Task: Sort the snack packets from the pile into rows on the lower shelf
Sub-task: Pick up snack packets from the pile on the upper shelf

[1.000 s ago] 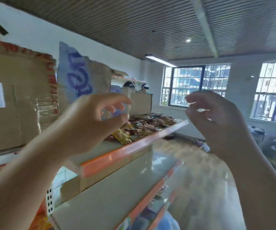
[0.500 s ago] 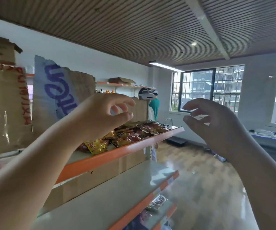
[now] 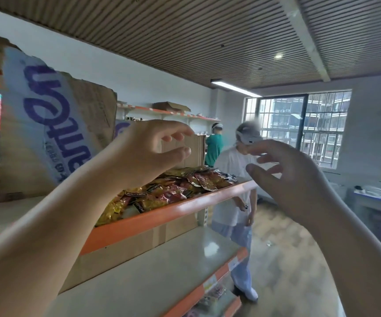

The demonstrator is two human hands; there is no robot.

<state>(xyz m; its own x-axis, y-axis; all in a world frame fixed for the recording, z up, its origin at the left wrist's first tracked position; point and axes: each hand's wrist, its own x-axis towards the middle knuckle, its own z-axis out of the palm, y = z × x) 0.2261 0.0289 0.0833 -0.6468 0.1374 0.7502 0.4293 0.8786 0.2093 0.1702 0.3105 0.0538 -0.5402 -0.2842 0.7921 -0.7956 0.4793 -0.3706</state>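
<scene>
Left hand (image 3: 148, 154) and right hand (image 3: 297, 179) hover mid-frame, fingers loosely curled, holding nothing. I'd guess they're lining up a grab. The heap of shiny red and gold foil snack packets (image 3: 173, 191) sits centre on the orange-edged upper shelf (image 3: 153, 219), right above the pale grey lower shelf (image 3: 162, 275).

View: single head-worn wide-angle camera | Faces: forward, seemingly tilted slightly upward, along the upper shelf (image 3: 166, 213) toward the windows (image 3: 299, 126) | Range: close behind left hand (image 3: 148, 154) and right hand (image 3: 297, 181).
</scene>
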